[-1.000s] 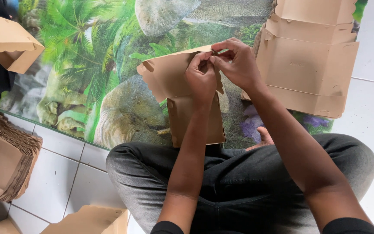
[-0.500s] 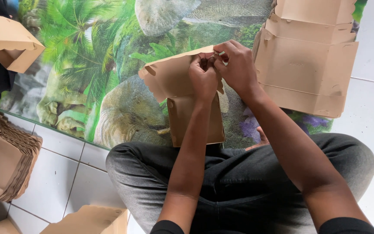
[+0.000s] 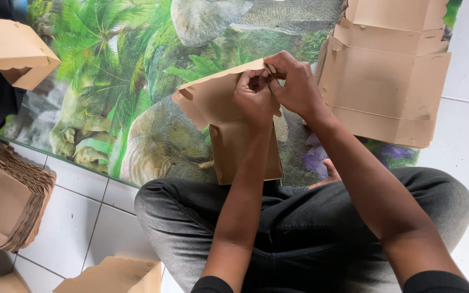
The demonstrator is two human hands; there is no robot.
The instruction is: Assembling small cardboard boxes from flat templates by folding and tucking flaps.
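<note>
- Cardboard box (image 3: 229, 125): brown, half-folded, held above the lap at centre frame; looks light and stiff, likely to crease if squeezed, best taken by edges and flaps.
- Left hand (image 3: 255, 97): fingers closed, pinching the box's top corner flap.
- Right hand (image 3: 298, 87): closed on the same corner, touching the left.
- Flat box blank (image 3: 386, 76): at 2 o'clock, on the printed mat (image 3: 126, 70).
- Stack of blanks (image 3: 6, 201): at 8 o'clock, on the tiled floor.

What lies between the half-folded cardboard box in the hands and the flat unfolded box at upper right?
In the head view, only the jungle-print mat shows between the box and the flat box; the right hand reaches across part of that gap.
</note>
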